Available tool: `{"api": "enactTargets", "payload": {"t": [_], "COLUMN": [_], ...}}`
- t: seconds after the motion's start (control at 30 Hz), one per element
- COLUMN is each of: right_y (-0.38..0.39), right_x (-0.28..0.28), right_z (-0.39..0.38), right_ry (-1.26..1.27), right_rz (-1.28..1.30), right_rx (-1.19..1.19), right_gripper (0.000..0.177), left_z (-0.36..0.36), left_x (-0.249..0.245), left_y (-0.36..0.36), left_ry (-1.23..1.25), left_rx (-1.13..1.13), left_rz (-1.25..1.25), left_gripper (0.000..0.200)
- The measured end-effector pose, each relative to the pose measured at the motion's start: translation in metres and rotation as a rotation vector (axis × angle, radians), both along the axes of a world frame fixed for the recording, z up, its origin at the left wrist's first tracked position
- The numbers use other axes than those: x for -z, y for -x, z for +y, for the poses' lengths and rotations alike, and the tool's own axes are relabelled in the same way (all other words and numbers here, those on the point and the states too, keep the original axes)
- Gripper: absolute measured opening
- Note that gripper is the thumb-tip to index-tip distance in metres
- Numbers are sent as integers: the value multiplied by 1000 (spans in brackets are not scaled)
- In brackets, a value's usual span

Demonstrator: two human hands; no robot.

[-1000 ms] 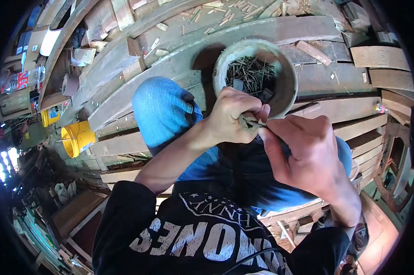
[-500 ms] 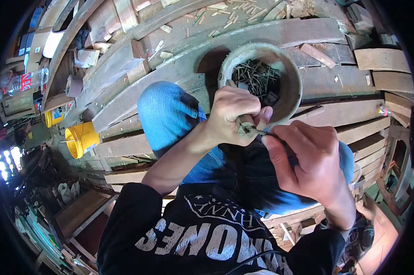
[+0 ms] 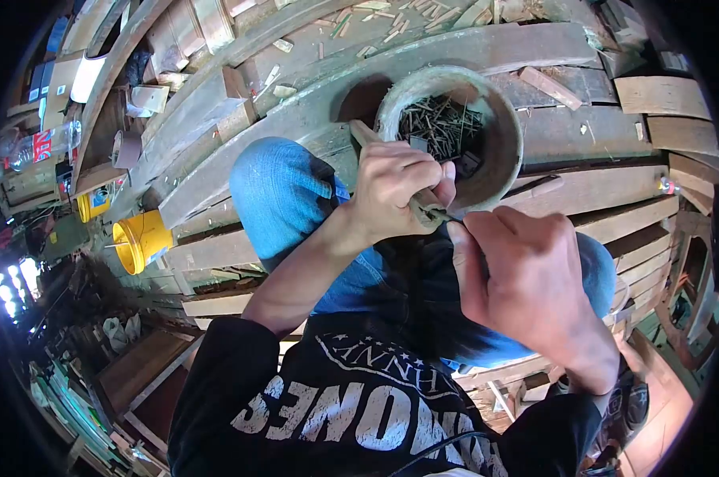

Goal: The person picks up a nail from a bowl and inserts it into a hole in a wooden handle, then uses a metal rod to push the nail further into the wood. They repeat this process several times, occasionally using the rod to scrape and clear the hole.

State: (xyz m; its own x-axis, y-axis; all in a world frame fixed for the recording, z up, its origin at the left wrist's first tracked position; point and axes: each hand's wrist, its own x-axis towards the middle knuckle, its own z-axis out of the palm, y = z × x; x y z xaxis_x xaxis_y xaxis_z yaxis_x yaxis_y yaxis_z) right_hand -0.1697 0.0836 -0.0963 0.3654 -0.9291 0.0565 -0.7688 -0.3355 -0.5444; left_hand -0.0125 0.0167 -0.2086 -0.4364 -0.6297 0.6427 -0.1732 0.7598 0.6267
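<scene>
My left hand (image 3: pixel 395 187) is closed around a short wooden stick (image 3: pixel 363 132), whose upper end sticks out beyond the knuckles. Its near end, split or notched, shows below my left thumb. My right hand (image 3: pixel 526 278) pinches a thin, dark, nail-like piece (image 3: pixel 452 219) against that end; most of it is hidden by the fingers. Just beyond both hands stands a round, pale-walled bucket (image 3: pixel 509 151) with many thin dark nails (image 3: pixel 439 123) inside.
Wooden planks (image 3: pixel 463 54) surround me, with wood scraps (image 3: pixel 411 20) scattered at the top. A loose wood block (image 3: pixel 550 87) lies right of the bucket. To the left are a yellow bucket (image 3: pixel 141 242), a tape roll (image 3: pixel 127 149) and a plastic bottle (image 3: pixel 45 145).
Both hands have shifted slightly left. The stick has tilted, so more of its upper end shows. The right fingers have come closer to its near end.
</scene>
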Motion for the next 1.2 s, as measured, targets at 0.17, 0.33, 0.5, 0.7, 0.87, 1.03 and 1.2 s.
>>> {"api": "enactTargets", "payload": {"t": [0.17, 0.33, 0.5, 0.7, 0.87, 1.03, 1.2], "right_y": [2, 3, 6, -3, -5, -8, -9], "right_x": [10, -1, 6, 11, 9, 11, 13], "right_z": [-7, -11, -4, -1, 2, 1, -8], "right_ry": [52, -20, -91, -32, -12, 1, -47], "right_rz": [-226, -465, -439, -352, -85, -25, -430], "right_rx": [40, -105, 81, 102, 149, 172, 71], "right_gripper": [20, 16, 9, 9, 16, 17, 14], "left_z": [3, 2, 4, 2, 3, 2, -2], "left_x": [-5, 1, -1, -4, 5, 8, -10], "left_y": [-2, -1, -5, -4, 2, 3, 0], "left_ry": [-166, -233, -248, -196, -93, -62, -318], "left_rx": [88, 121, 32, 28, -25, -112, 168], "left_rz": [39, -40, 123, 98, 49, -17, 177], "left_gripper": [28, 32, 36, 35, 38, 40, 36]}}
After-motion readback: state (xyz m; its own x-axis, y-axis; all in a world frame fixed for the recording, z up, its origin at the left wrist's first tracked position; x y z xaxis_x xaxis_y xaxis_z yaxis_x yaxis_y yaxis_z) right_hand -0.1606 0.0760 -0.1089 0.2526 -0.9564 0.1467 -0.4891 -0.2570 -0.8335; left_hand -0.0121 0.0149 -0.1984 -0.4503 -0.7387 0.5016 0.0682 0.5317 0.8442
